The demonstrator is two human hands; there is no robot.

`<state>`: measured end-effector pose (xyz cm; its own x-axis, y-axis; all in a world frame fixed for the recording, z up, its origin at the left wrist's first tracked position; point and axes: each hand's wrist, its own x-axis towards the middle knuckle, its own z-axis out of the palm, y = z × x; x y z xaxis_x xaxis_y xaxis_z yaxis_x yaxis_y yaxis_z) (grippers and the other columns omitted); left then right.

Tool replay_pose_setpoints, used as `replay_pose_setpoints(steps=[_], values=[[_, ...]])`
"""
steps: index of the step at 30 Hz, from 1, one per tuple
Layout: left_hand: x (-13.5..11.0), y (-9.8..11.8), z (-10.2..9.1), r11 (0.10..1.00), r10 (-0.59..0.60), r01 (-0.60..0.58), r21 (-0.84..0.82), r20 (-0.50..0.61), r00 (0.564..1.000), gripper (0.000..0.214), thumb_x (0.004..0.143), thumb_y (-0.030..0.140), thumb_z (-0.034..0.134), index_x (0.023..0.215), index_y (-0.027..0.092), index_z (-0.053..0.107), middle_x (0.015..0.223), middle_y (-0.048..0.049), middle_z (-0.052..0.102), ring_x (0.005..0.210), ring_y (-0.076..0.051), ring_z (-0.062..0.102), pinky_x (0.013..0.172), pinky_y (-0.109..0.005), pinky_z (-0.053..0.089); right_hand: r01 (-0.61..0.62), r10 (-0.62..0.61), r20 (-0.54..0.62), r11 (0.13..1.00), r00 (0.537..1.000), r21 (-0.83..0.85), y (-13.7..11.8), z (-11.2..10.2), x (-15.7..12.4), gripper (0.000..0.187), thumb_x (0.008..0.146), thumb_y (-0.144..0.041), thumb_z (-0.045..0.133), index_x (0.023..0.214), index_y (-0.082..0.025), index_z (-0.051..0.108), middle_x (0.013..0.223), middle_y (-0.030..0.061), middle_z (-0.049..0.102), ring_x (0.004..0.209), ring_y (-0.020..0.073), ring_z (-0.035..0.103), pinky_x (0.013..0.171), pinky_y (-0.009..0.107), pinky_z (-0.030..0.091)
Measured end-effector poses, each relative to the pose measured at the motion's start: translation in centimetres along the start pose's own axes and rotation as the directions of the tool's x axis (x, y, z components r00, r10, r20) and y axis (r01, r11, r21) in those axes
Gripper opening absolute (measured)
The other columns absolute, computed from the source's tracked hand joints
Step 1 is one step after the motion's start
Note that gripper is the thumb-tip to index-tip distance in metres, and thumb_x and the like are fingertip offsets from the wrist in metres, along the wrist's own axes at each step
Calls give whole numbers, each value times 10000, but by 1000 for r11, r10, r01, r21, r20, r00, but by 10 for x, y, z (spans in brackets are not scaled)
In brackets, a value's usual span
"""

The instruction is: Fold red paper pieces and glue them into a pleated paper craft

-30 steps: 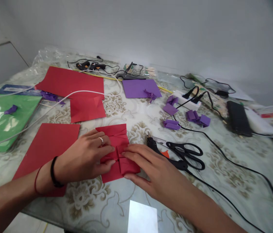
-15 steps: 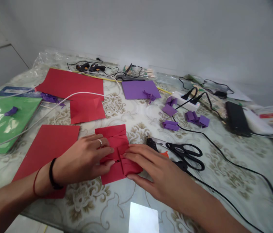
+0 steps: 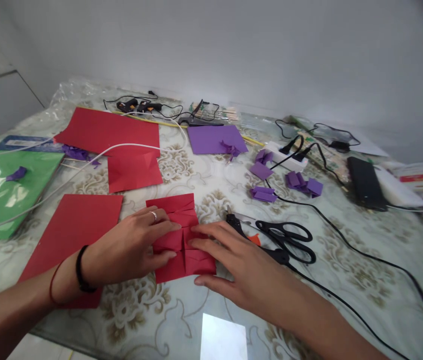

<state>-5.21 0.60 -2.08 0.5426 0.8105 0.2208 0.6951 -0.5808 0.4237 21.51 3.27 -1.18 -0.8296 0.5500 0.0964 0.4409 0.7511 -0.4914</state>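
Note:
A folded red paper (image 3: 175, 212) lies on the glass-topped table in front of me. My left hand (image 3: 132, 247) lies flat on its left half, fingers stretched out, a ring on one finger. My right hand (image 3: 234, 260) presses flat on the right half, fingertips meeting the left hand's at the middle crease. Both hands hold the folds down and grip nothing.
Black scissors (image 3: 286, 237) and a glue gun lie right of my right hand, with a black cable running past. Red sheets (image 3: 72, 225), a green sheet (image 3: 1, 190), a purple sheet (image 3: 215, 139) and folded purple pieces (image 3: 303, 184) surround them. A phone (image 3: 365, 182) is at the right.
The red paper's right edge has been pressed flatter and squarer. My fingertips have shifted slightly along the middle crease; both hands stay on the paper.

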Motion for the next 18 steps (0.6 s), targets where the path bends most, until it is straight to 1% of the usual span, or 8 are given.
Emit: replay_pose_setpoints(steps=[3, 6, 9, 11, 13, 15, 18], values=[[1, 0, 0, 1000, 1, -1, -5, 18, 1000, 332, 904, 191, 742, 1231, 173, 690, 1119, -113, 720, 976, -270, 707, 869, -434, 607, -8, 8, -18, 1000, 1000, -1, 0, 1, 1, 324, 1020, -351, 682, 1296, -183, 709, 1411, 180, 646, 1350, 345, 601, 1085, 575, 582], [2, -1, -1, 1000, 7, -8, 15, 33, 999, 285, 909, 192, 736, 1191, 179, 699, 1075, -101, 727, 996, -284, 694, 909, -469, 577, -41, 40, -61, 999, 997, -4, 0, 4, 1, 254, 1052, -267, 610, 1269, -206, 727, 1431, 174, 628, 1338, 329, 619, 1075, 554, 590], [2, -3, -1, 1000, 17, -17, 24, 23, 1000, 273, 910, 224, 748, 1178, 192, 704, 1048, -86, 741, 1012, -295, 689, 980, -520, 537, -67, 69, -104, 998, 992, 18, 3, 7, 0, 244, 1038, -179, 585, 1232, -201, 730, 1381, 168, 643, 1231, 294, 689, 1019, 490, 628], [1, -4, -1, 1000, 8, -9, 10, 25, 1000, 278, 910, 238, 759, 1179, 193, 708, 1050, -84, 745, 1000, -289, 692, 992, -522, 530, -108, 112, -161, 994, 981, 35, 4, 7, -1, 241, 1013, -135, 589, 1200, -178, 735, 1352, 178, 638, 1134, 275, 730, 959, 449, 650], [1, -4, -1, 1000, -9, 9, -10, 35, 999, 278, 926, 244, 749, 1195, 188, 708, 1059, -88, 746, 1010, -287, 695, 997, -517, 531, -160, 173, -200, 984, 964, 79, 6, 5, -1, 244, 996, -114, 600, 1180, -176, 746, 1300, 167, 651, 1052, 251, 750, 905, 413, 655], [2, -3, -3, 999, -28, 30, -44, 40, 999, 260, 970, 247, 701, 1222, 184, 705, 1072, -91, 747, 1017, -278, 700, 981, -490, 543, -204, 232, -178, 965, 956, 163, 5, 1, 1, 239, 989, -119, 622, 1158, -206, 767, 1174, 115, 702, 966, 223, 757, 841, 369, 650], [4, 0, -7, 992, -47, 52, -116, 44, 998, 226, 1040, 258, 608, 1228, 186, 709, 1054, -79, 754, 997, -249, 706, 898, -406, 569, -272, 321, -110, 908, 941, 317, 2, -2, 5, 184, 976, -147, 658, 1022, -250, 804, 983, 43, 750, 823, 185, 747, 702, 295, 615]])
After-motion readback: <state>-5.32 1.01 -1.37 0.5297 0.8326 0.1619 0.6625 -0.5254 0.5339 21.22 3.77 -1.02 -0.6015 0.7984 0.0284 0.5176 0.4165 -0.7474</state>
